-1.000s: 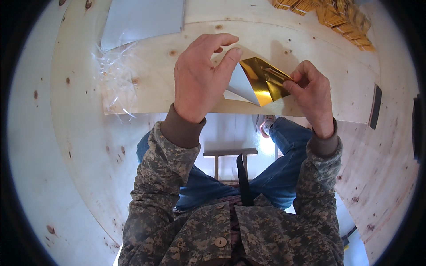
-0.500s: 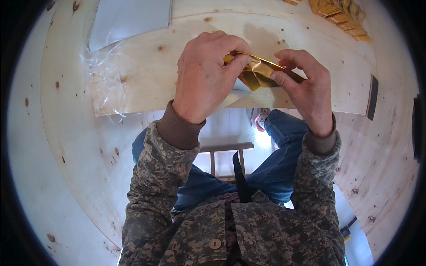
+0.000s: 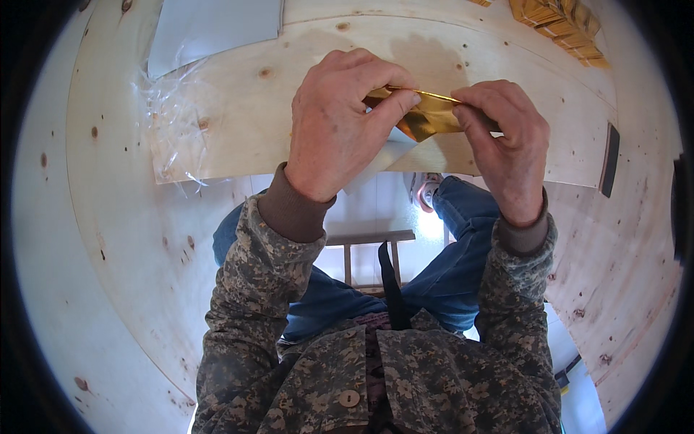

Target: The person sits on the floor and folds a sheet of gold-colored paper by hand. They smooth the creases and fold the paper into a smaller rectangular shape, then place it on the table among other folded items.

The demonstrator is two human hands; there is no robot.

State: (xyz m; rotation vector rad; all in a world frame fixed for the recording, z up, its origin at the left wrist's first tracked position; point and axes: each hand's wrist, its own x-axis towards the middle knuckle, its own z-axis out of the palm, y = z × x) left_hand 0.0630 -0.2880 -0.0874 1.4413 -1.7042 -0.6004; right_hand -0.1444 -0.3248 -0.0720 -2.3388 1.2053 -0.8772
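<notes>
A shiny gold foil sheet (image 3: 437, 119) is stretched between my two hands, a little above the near part of the wooden table. My left hand (image 3: 336, 119) pinches its left part between thumb and fingers. On the right end, my right hand (image 3: 510, 137) grips the upper edge with thumb and fingers closed. The foil's top edge runs nearly straight from hand to hand, and its middle sags into a creased point. Below the left thumb a pale sheet (image 3: 392, 148) shows, partly hidden by the hand; I cannot tell whether it belongs to the foil.
Pale grey sheets (image 3: 213, 32) lie at the far left of the table (image 3: 238, 137). Loose clear plastic strips (image 3: 173, 126) are bunched nearer on the left. Rows of folded gold paper pieces (image 3: 560, 29) lie far right. A black strip (image 3: 609, 159) marks the table's right end.
My right hand has shifted slightly right, and its fingers have closed onto the foil's edge. The foil's upper edge is straighter and more level. The left hand has barely moved.
</notes>
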